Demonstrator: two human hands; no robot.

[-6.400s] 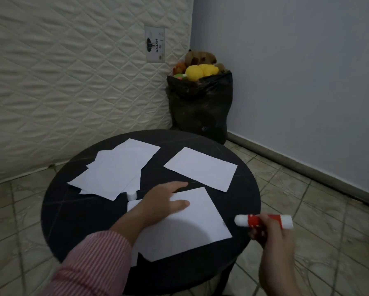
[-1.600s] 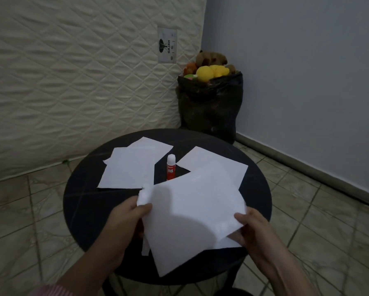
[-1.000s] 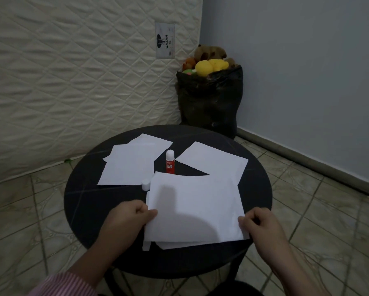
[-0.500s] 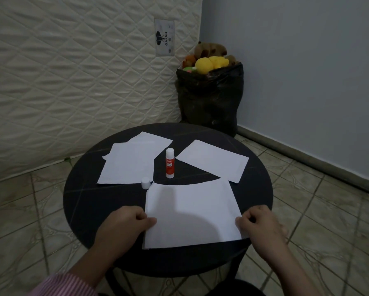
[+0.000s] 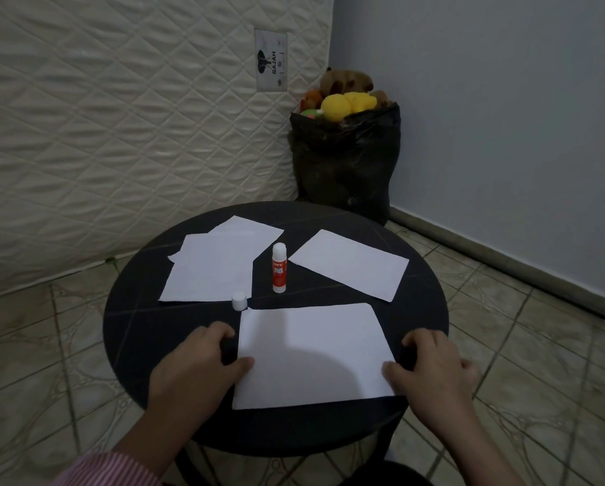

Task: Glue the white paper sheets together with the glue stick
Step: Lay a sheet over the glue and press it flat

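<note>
A white paper sheet (image 5: 311,352) lies flat at the near side of the round black table (image 5: 133,331). My left hand (image 5: 196,370) rests on its left edge and my right hand (image 5: 430,373) on its right edge, thumbs on the paper. The red and white glue stick (image 5: 279,268) stands upright mid-table, uncapped. Its white cap (image 5: 239,300) lies by the sheet's far left corner. A pile of white sheets (image 5: 217,264) lies at the far left and a single sheet (image 5: 350,263) at the far right.
A quilted mattress (image 5: 119,117) leans against the wall behind the table. In the corner stands a black bag (image 5: 343,159) full of plush toys. Tiled floor surrounds the table.
The sheet I held up in both hands has come down flat onto the sheet on the table and is now lined up with it. Both hands stay at its side edges.
</note>
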